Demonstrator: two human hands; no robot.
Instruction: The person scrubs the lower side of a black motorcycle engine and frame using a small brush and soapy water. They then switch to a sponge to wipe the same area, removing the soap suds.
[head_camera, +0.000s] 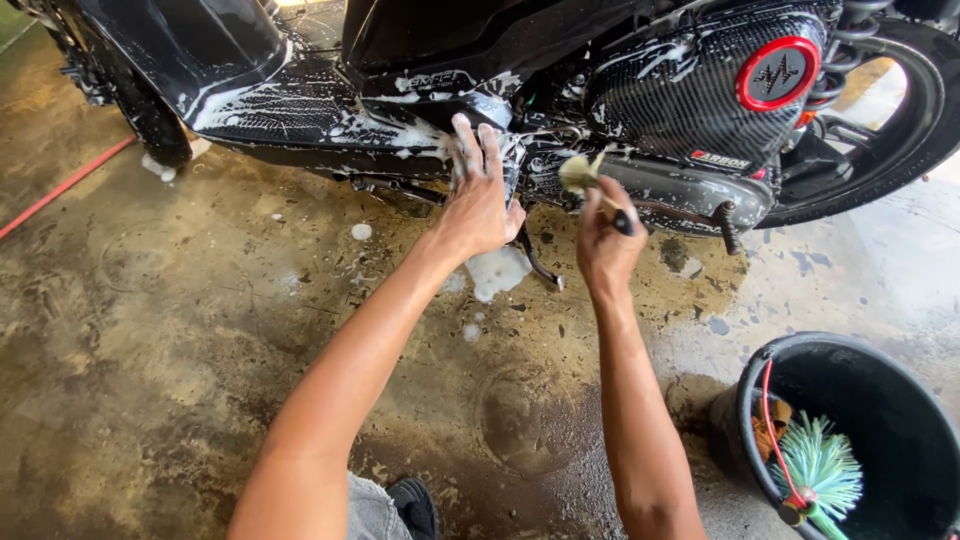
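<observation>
The soapy black scooter (420, 90) stands across the top of the view on a wet concrete floor (180, 330), and everything else is placed from it. At its left end, a red hose (60, 188) runs over the floor beside the front wheel (150, 120). Below the scooter's middle, the left hand (480, 195) lies open, fingers spread flat against the foamy lower bodywork (400, 135), bracing there; a clump of suds (497, 270) sits on the floor just under it. Just to its right, the right hand (605, 245) is closed around the dark handle of a small detailing brush (585, 175), whose pale bristle head touches the engine area beside the carbon-patterned cover (690, 90). The brush looks light and stiff in the handle, soft at the tip, and probably slick with soap, so a firm grip low on the handle, as shown, suits it. The wet panels likely offer little friction for the bracing palm. Further right, below the scooter's rear wheel (900, 130), a black bucket (750, 410) holds a green bristly brush (820, 465).
</observation>
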